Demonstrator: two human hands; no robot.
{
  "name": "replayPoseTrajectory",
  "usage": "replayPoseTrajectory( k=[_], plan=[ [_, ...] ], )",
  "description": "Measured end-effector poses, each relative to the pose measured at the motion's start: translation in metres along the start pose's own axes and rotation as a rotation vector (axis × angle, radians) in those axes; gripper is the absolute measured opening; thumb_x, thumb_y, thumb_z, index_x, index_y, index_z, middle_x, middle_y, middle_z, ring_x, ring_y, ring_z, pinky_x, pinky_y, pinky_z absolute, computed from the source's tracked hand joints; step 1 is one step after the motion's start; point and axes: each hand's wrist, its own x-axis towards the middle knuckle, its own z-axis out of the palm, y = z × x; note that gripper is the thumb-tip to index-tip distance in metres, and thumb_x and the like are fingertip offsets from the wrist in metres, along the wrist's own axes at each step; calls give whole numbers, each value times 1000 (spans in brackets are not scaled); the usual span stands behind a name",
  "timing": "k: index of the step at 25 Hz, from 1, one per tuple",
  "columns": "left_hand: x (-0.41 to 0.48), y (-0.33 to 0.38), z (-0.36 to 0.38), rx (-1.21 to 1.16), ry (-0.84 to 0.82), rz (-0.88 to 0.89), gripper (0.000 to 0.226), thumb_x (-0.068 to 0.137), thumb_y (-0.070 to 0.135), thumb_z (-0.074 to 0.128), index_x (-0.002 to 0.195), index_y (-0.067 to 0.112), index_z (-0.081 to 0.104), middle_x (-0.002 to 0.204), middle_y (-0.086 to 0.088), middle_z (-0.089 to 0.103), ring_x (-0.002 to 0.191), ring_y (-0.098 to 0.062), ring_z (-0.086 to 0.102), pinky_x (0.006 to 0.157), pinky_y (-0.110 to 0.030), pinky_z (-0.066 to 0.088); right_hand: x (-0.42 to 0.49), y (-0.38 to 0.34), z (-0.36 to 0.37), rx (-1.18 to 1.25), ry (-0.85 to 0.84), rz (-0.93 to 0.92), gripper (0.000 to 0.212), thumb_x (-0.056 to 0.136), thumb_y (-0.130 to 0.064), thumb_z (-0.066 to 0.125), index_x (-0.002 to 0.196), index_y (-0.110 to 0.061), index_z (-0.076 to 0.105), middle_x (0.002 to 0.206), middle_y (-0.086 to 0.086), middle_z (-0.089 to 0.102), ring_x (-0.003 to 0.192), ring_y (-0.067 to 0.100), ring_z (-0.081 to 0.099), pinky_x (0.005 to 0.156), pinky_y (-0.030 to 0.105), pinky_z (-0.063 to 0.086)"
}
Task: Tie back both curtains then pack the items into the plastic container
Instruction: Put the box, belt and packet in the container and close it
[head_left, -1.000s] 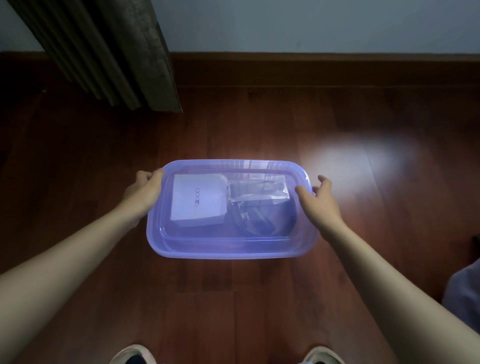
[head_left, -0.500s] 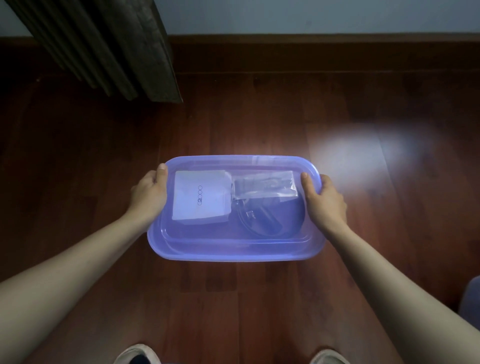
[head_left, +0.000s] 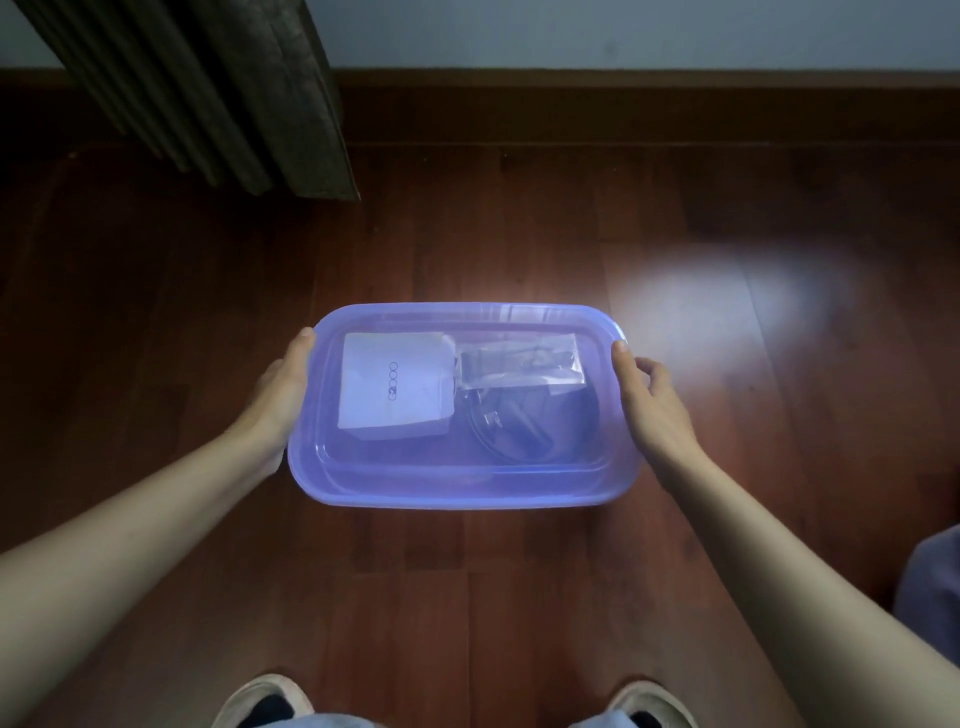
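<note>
A translucent purple plastic container (head_left: 467, 483) with its lid on sits low over the wooden floor, between my hands. Through the lid I see a white box (head_left: 395, 389) on the left, a clear plastic bag (head_left: 519, 364) at the upper right and a round dark item (head_left: 524, 431) below the bag. My left hand (head_left: 275, 395) grips the container's left end, thumb on the rim. My right hand (head_left: 654, 405) holds the right end, with its thumb tip on the rim and its fingers curled along the outer side. I cannot tell whether the container touches the floor.
A dark curtain (head_left: 234, 93) hangs down to the floor at the back left, in front of the wall and skirting board. A bright patch of light (head_left: 727, 306) lies on the floor right of the container. My shoes (head_left: 265, 701) show at the bottom edge.
Both hands have closed in from beside the container onto its two ends. The container has shifted slightly to the right.
</note>
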Motion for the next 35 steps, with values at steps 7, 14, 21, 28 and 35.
replayPoseTrajectory(
  k=[7, 14, 21, 28, 35],
  plan=[
    [-33, -26, 21, 163, 311, 40, 55, 88, 60, 45, 83, 8, 60, 79, -7, 61, 77, -30, 58, 67, -35, 45, -28, 26, 20, -31, 130, -14, 55, 79, -69, 52, 111, -25, 55, 92, -6, 59, 89, 25, 52, 82, 34, 36],
    [-23, -23, 8, 161, 353, 81, 57, 87, 61, 47, 63, 10, 50, 65, -7, 55, 67, -30, 53, 62, -35, 40, -20, 11, 23, -95, 141, -91, 58, 78, -69, 49, 108, -21, 60, 95, 2, 64, 105, 35, 58, 86, 37, 39],
    [17, 27, -77, 79, 488, 34, 56, 82, 63, 50, 53, 18, 37, 58, 1, 43, 53, -20, 42, 53, -30, 31, -3, -91, 83, -133, 16, -240, 75, 71, -78, 40, 107, -16, 62, 102, 10, 69, 102, 33, 61, 92, 45, 48],
    [24, 58, -204, -5, 512, -125, 53, 80, 66, 52, 75, 14, 61, 77, -2, 59, 75, -24, 58, 64, -32, 44, -45, -202, 151, -240, -126, -248, 58, 88, -62, 42, 117, -12, 53, 118, 19, 60, 107, 38, 55, 85, 37, 39],
    [2, 69, -336, -269, 426, -129, 42, 80, 55, 62, 98, 17, 65, 98, -6, 69, 85, -24, 66, 65, -33, 52, -98, -289, 216, -274, -224, -286, 57, 88, -60, 43, 116, -11, 53, 96, 6, 51, 87, 30, 51, 79, 34, 45]
  ],
)
